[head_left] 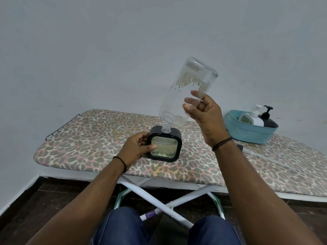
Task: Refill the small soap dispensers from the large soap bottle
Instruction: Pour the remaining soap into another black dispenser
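**Big bottle upended over the square dispenser, basket of spares off to the right**

To the right on the ironing board (88,137) sits a teal plastic basket (247,134) with a slotted wall. Standing in it are a white pump dispenser (255,119) and a black pump dispenser (268,119), touching each other, their pump heads rising above the rim. Just in front of the basket, partly hidden behind the right forearm, lies a pump top with a long clear tube (261,155), flat on the board cover. None of these lie between the hands and the pouring.

At the middle of the board stands the square black dispenser (165,145), upright, its clear window showing pale greenish liquid low inside. The left hand (137,147) grasps its left side, thumb across the window. The large clear bottle (187,92) is tipped neck down, its threaded mouth set in the opening on top of the dispenser. The right hand (206,114) holds the bottle's lower body between fingers and thumb. The bottle looks nearly drained, with residue clinging to its wall.

The board has a leopard-print cover, a wire rest at its left end and crossed white legs. It stands close to a plain pale wall, on a dark floor. The person's knees in blue trousers show below.
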